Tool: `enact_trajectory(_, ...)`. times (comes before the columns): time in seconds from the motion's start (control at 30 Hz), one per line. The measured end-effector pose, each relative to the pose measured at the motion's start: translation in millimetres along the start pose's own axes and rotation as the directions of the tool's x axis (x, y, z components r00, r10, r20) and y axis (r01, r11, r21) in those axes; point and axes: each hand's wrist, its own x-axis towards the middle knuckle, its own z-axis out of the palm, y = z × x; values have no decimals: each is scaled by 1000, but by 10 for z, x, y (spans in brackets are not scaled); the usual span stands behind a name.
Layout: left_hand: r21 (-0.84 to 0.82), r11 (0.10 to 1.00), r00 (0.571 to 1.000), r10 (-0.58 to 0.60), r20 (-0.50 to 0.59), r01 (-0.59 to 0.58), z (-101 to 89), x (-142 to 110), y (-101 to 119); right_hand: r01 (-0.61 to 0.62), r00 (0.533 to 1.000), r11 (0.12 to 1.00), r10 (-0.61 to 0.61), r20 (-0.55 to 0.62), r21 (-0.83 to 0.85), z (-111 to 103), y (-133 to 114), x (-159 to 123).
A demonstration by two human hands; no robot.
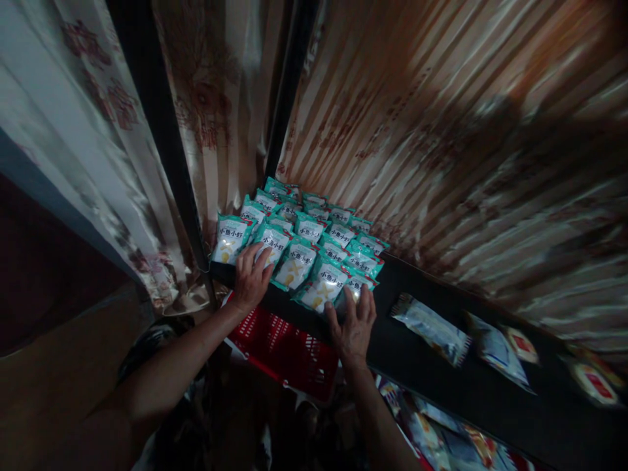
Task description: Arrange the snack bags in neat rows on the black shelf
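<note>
Rows of small teal-and-white snack bags (310, 229) stand close together on the left end of a black shelf (392, 340). My left hand (251, 276) rests its fingertips on the front of one snack bag (272, 243) in the front row, fingers spread. At the row's right end my right hand (354, 324) has its fingers apart, at the lower front of a snack bag (360, 282). A larger-looking front bag (324, 284) stands just left of that hand. Neither hand is wrapped round a bag.
Farther right on the shelf lie a blue-white packet (434, 327), another packet (498, 350) and round packs (594, 384). Below are a red basket (282, 347) and a container of assorted packets (441, 432). Curtains (417, 131) hang behind; a dark post (161, 131) stands left.
</note>
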Motion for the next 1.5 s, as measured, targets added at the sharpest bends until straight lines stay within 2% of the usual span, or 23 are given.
enact_trajectory(0.4,147,989,999,-9,48,2,22,-31,85,9,1000,1000,-9,-10,15,9,1,11)
enact_trajectory(0.63,137,991,992,-8,126,-9,22,-33,93,13,1000,1000,-13,-19,11,2,-8,16)
enact_trajectory(0.87,123,992,997,31,65,-39,-29,-18,151,-2,1000,1000,2,-2,18,-1,2,-2)
enact_trajectory(1.2,110,992,992,56,115,-69,25,17,223,-34,999,999,34,22,-9,-61,-47,11)
enact_trajectory(1.37,101,979,981,167,95,-177,-27,-5,300,-57,998,998,57,33,-3,-65,-44,-2)
enact_trajectory(1.5,-9,946,930,319,181,-323,-5,-133,534,-66,996,998,66,53,-7,-86,-58,-7)
